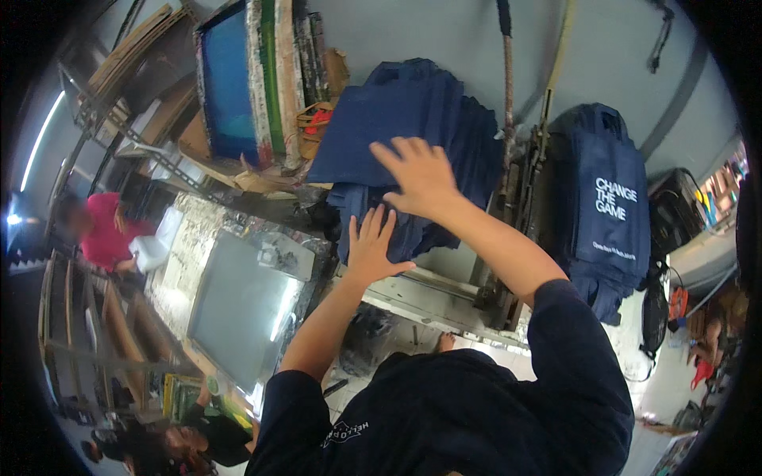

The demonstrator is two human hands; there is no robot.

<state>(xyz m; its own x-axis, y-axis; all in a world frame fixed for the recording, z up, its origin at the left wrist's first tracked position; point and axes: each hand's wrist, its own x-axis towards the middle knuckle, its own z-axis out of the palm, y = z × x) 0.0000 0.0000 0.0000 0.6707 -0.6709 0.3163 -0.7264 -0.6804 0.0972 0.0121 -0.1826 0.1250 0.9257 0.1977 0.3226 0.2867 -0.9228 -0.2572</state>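
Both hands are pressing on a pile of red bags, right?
Not quite. The head view shows the left hand and right hand laid flat on a pile of dark blue bags, not red ones.

We see a second heap of navy tote bags (607, 214) with white lettering hanging at the right. A blue-meshed printing frame (230, 83) leans at the upper left, a grey glass panel (238, 309) lies below it, and a person in a pink shirt (107, 234) stands far left.

Hands (397, 206) on bag stack (405, 119)
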